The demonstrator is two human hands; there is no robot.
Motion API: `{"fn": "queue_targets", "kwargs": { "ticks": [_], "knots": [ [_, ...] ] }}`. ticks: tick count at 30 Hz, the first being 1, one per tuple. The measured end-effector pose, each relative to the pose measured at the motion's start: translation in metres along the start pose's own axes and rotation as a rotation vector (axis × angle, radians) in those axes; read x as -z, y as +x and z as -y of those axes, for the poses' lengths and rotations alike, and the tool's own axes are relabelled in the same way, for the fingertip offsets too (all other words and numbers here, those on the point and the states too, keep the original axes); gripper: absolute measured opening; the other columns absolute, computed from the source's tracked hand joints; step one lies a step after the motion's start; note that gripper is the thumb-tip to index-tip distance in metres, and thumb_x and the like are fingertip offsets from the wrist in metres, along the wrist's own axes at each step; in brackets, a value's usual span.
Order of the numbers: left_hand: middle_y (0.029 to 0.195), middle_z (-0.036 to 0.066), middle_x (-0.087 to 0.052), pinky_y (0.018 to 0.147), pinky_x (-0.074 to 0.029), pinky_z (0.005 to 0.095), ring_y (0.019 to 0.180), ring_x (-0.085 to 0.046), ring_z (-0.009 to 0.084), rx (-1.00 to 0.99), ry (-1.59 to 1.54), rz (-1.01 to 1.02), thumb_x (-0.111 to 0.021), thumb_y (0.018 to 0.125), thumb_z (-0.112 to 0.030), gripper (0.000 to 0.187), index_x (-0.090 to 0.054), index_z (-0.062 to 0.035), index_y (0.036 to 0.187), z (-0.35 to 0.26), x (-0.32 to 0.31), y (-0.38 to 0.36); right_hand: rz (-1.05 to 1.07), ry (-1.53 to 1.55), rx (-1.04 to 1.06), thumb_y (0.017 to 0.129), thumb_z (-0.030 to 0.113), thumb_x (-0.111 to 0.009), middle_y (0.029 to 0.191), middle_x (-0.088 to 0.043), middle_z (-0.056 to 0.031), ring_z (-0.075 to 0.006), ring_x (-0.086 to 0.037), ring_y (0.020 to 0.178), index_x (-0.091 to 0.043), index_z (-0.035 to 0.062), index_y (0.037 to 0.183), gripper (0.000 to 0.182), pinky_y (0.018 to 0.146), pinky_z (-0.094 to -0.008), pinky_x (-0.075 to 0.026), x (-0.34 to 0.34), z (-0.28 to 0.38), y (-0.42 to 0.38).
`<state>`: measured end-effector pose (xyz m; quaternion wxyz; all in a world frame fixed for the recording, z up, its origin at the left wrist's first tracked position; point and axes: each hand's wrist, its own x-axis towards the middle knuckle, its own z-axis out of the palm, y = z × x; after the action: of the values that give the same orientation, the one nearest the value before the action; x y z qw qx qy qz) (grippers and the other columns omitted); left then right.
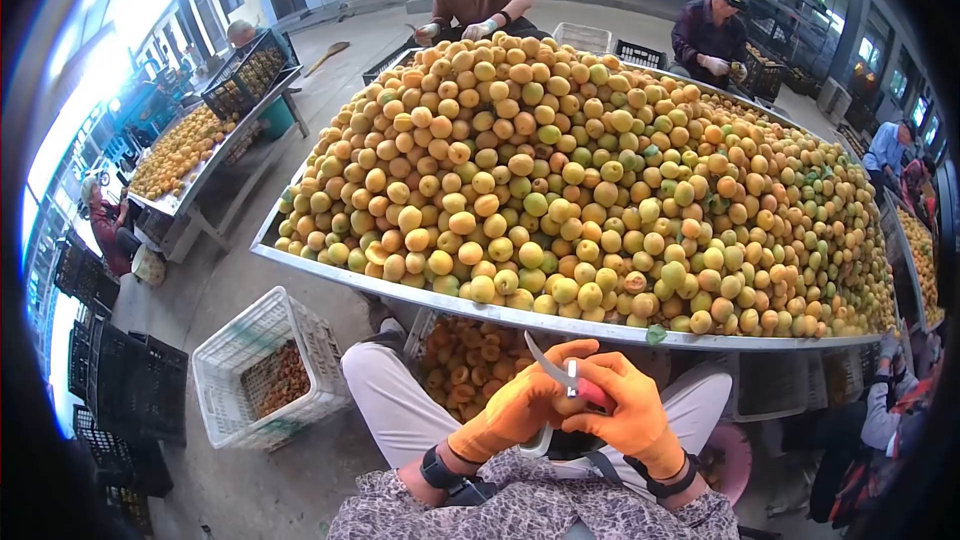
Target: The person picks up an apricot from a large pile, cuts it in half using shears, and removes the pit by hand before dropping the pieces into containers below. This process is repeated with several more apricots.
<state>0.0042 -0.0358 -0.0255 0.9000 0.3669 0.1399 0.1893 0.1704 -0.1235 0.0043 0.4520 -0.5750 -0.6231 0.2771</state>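
Note:
Both my hands wear orange gloves and meet over my lap, in front of the heaped table. My right hand (632,415) is closed around the red handle of a pair of pruning shears (550,362), whose curved metal blade points up and to the left. My left hand (520,410) is closed on an apricot (568,404), mostly hidden by fingers and tool. Below the table edge, behind my hands, a crate of apricot halves (465,365) sits between my knees. A large pile of whole apricots (560,180) covers the table beyond.
The metal table rim (420,290) runs just past my knees. A white crate (215,380) with small brown pits stands on the left; black crates (135,380) are stacked farther left. A pink basin (735,460) is at lower right. Several people work around other fruit tables.

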Motion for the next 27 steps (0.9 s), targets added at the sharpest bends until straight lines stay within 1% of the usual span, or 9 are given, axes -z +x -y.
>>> {"fn": "queue_targets", "kwargs": {
  "ticks": [2, 4, 5, 8, 12, 16, 18, 24, 27],
  "knots": [
    [0.126, 0.008, -0.053, 0.084, -0.047, 0.0264, 0.109, -0.055, 0.0155, 0.09, -0.289, -0.018, -0.059, 0.088, -0.023, 0.056, -0.041, -0.0085, 0.139, 0.001, -0.005, 0.0, 0.033, -0.064, 0.026, 0.059, 0.013, -0.088, 0.106, -0.064, -0.0112, -0.0257, -0.065, 0.093, -0.065, 0.0071, 0.116, 0.061, 0.079, -0.0327, -0.054, -0.003, -0.002, 0.001],
    [0.126, 0.007, -0.053, 0.087, -0.048, 0.0312, 0.108, -0.056, 0.0175, 0.094, 0.013, -0.133, -0.053, 0.091, -0.027, 0.049, -0.044, -0.0074, 0.135, 0.007, -0.003, 0.0, -0.005, -0.083, 0.137, 0.059, 0.018, -0.088, 0.106, -0.064, -0.0107, -0.0293, -0.066, 0.09, -0.064, 0.0091, 0.118, 0.064, 0.077, -0.0334, -0.055, -0.008, -0.006, 0.002],
    [0.125, 0.01, -0.053, 0.086, -0.048, 0.0336, 0.106, -0.057, 0.0191, -0.158, 0.572, -0.097, -0.046, 0.095, -0.035, 0.048, -0.047, -0.0045, 0.132, 0.007, -0.004, -0.003, 0.001, -0.081, 0.137, 0.059, 0.018, -0.088, 0.106, -0.064, -0.0107, -0.0293, -0.066, 0.09, -0.064, 0.0091, 0.118, 0.064, 0.077, -0.0334, -0.055, -0.012, -0.005, 0.003],
    [0.123, 0.011, -0.054, 0.085, -0.047, 0.0329, 0.102, -0.057, 0.019, -0.412, 0.943, -0.111, -0.042, 0.096, -0.035, 0.048, -0.05, -0.0006, 0.128, 0.022, 0.008, 0.002, -0.001, -0.144, 0.126, 0.062, 0.023, -0.087, 0.103, -0.064, -0.0117, -0.0312, -0.066, 0.084, -0.062, 0.0088, 0.115, 0.06, 0.073, -0.034, -0.054, -0.024, -0.008, -0.001],
    [0.111, 0.012, -0.059, 0.083, -0.047, 0.0309, 0.09, -0.059, 0.0173, -0.444, 0.631, -0.331, -0.033, 0.102, -0.036, 0.049, -0.053, 0.0035, 0.122, 0.017, -0.013, -0.002, -0.074, -0.002, 0.158, 0.071, 0.023, -0.083, 0.092, -0.062, -0.0103, -0.0264, -0.063, 0.071, -0.058, 0.0036, 0.108, 0.049, 0.063, -0.0336, -0.05, -0.041, -0.025, -0.004],
    [0.087, 0.005, -0.06, 0.066, -0.043, 0.0223, 0.072, -0.053, 0.0089, -0.389, 0.459, -0.44, -0.032, 0.103, -0.04, 0.052, -0.047, 0.0034, 0.128, 0.025, -0.02, -0.006, -0.206, 0.685, -0.27, 0.085, 0.02, -0.072, 0.079, -0.057, -0.0015, -0.009, -0.055, 0.071, -0.055, -0.0026, 0.11, 0.038, 0.063, -0.0249, -0.046, -0.059, -0.037, -0.007],
    [0.073, 0.003, -0.053, 0.054, -0.037, 0.0214, 0.061, -0.045, 0.0069, -0.37, 0.254, -0.388, -0.035, 0.103, -0.04, 0.046, -0.046, -0.0007, 0.125, 0.015, -0.009, -0.006, -0.194, 1.173, -0.389, 0.091, 0.048, -0.062, 0.074, -0.054, -0.0028, -0.0056, -0.041, 0.049, -0.056, -0.0028, 0.11, 0.055, 0.046, -0.0198, -0.033, -0.054, -0.031, -0.004],
    [0.063, 0.002, -0.049, 0.046, -0.028, 0.021, 0.051, -0.035, 0.0077, -0.377, 0.171, -0.371, -0.029, 0.103, -0.049, 0.049, -0.052, -0.0051, 0.106, 0.0, 0.02, -0.034, -0.195, 1.187, -0.406, 0.087, 0.057, -0.06, 0.074, -0.054, -0.003, -0.0041, -0.034, 0.044, -0.055, -0.0037, 0.113, 0.067, 0.042, -0.0198, -0.027, -0.051, -0.017, 0.004],
    [0.063, 0.003, -0.049, 0.046, -0.028, 0.0219, 0.052, -0.036, 0.0082, -0.241, -0.143, -0.49, -0.028, 0.101, -0.055, 0.056, -0.054, -0.0049, 0.1, -0.009, 0.018, -0.043, -0.177, 0.71, -0.254, 0.083, 0.048, -0.071, 0.074, -0.051, 0.0023, -0.0025, -0.037, 0.054, -0.053, -0.0004, 0.125, 0.067, 0.048, -0.0187, -0.03, -0.055, -0.028, 0.018]
  ]
}}
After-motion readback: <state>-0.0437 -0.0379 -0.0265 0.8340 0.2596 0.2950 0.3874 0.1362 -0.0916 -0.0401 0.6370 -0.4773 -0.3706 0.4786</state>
